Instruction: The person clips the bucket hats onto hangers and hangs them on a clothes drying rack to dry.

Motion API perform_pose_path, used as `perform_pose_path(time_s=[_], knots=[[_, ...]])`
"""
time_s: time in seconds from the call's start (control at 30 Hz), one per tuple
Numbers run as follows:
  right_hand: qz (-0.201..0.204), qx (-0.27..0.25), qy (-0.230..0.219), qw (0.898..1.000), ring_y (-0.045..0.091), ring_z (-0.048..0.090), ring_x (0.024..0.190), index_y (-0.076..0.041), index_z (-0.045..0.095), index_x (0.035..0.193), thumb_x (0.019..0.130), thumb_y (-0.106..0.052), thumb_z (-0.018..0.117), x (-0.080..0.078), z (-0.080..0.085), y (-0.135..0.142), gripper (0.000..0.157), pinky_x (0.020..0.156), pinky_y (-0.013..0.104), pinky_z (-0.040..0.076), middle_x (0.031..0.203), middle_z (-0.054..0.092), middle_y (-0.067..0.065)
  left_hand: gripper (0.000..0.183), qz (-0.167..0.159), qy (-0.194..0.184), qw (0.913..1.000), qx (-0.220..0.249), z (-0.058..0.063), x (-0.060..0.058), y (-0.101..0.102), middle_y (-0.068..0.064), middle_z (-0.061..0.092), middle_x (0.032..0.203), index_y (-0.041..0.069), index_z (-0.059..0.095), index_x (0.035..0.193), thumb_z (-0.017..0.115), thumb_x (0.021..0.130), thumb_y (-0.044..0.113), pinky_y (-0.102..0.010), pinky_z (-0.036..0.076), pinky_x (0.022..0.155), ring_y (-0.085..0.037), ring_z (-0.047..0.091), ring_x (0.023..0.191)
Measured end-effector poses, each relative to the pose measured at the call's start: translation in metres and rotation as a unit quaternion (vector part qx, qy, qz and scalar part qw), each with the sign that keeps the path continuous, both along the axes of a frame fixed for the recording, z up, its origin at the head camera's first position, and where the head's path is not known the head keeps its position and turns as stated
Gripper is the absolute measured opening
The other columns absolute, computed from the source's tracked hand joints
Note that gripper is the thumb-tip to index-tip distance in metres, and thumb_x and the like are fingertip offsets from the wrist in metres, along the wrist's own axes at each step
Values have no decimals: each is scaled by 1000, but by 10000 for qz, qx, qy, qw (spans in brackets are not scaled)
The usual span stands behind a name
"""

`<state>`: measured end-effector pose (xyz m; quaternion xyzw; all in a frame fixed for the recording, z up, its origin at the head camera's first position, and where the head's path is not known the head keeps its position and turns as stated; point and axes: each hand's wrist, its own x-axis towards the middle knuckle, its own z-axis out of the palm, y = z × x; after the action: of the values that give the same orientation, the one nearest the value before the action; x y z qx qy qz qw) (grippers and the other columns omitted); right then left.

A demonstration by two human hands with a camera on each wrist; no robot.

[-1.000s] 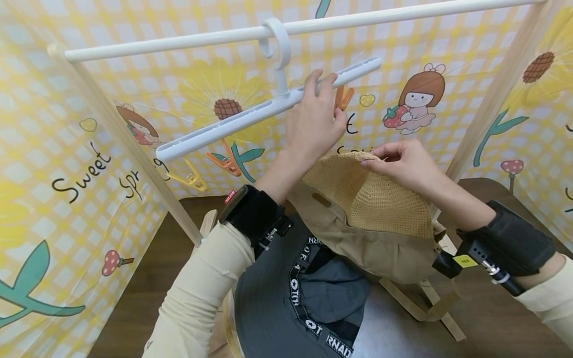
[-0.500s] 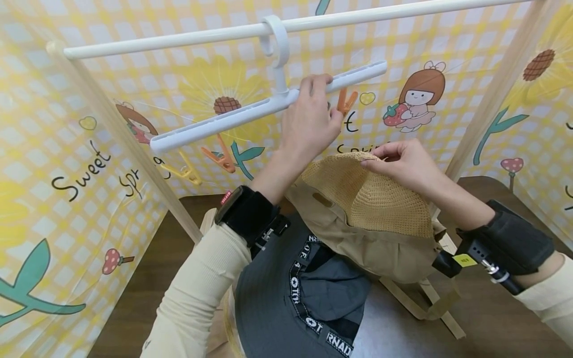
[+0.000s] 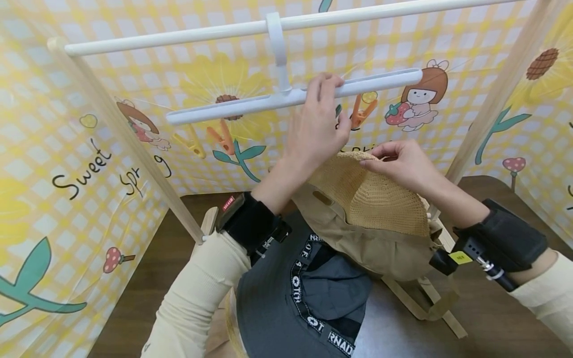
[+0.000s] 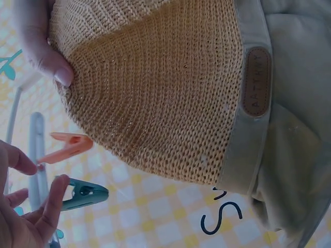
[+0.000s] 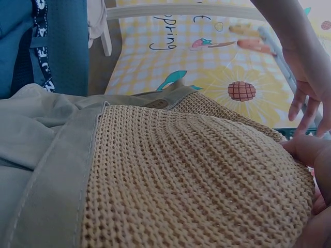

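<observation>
A white clip hanger [image 3: 237, 108] hangs by its hook from the white rail. My left hand [image 3: 315, 117] holds its bar right of the hook, fingers bent over the top. Below the bar hang a yellow clip [image 3: 193, 142], an orange clip [image 3: 222, 137] and another orange clip [image 3: 363, 112]. A green clip [image 4: 87, 196] shows beside the left fingers in the left wrist view. My right hand [image 3: 403, 161] pinches the crown of a sun hat [image 3: 385, 204], with a woven straw crown and khaki cloth brim. The hat hangs crown up below the hanger.
A dark grey bucket hat [image 3: 264, 298] with a lettered band lies underneath, near me. The white rail [image 3: 179, 39] spans wooden posts [image 3: 134, 139] on both sides. A yellow checked cloth [image 3: 40, 149] covers the back and sides. The brown floor [image 3: 501, 308] shows at the right.
The hanger has turned in my left hand, its right end swinging out to the right and its left end rising. The clips moved with it. My right hand and the sun hat stay nearly still.
</observation>
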<state>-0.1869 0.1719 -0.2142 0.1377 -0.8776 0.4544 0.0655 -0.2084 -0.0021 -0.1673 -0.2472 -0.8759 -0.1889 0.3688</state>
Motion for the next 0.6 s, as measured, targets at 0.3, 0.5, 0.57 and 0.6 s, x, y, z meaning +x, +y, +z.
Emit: perform_pose_path(time_s=[0.3,0.5,0.57,0.6], knots=[[-86,161,-15,9998,-4,58,67,0,69,96,84,-29,68,1,-1,0,31,56,15,46,85,65,-3,41,-869,1130,9893,317,-14,3,1,-21,37,139,2,49,120,51,79,6,-26,34,37,-14,38,48],[-123,143,17,9998,-4,58,67,0,69,96,84,-28,68,1,-2,0,31,56,15,46,82,65,-6,32,-1289,2024,9695,507,-27,5,-1,-24,42,124,0,52,108,53,76,6,-27,34,33,-18,50,61],[-116,100,66,9999,-4,58,65,1,69,94,84,-25,68,1,-2,0,28,54,14,45,79,65,-7,28,-1376,2310,9618,517,-33,6,-1,-22,47,113,1,53,102,55,75,7,-27,35,32,-19,51,62],[-113,88,83,9999,-4,57,63,2,69,93,84,-23,68,1,-2,0,27,53,14,45,78,64,-8,27,-1428,2411,9585,517,-35,6,-2,-21,50,107,0,52,100,55,74,7,-27,37,33,-20,52,63]])
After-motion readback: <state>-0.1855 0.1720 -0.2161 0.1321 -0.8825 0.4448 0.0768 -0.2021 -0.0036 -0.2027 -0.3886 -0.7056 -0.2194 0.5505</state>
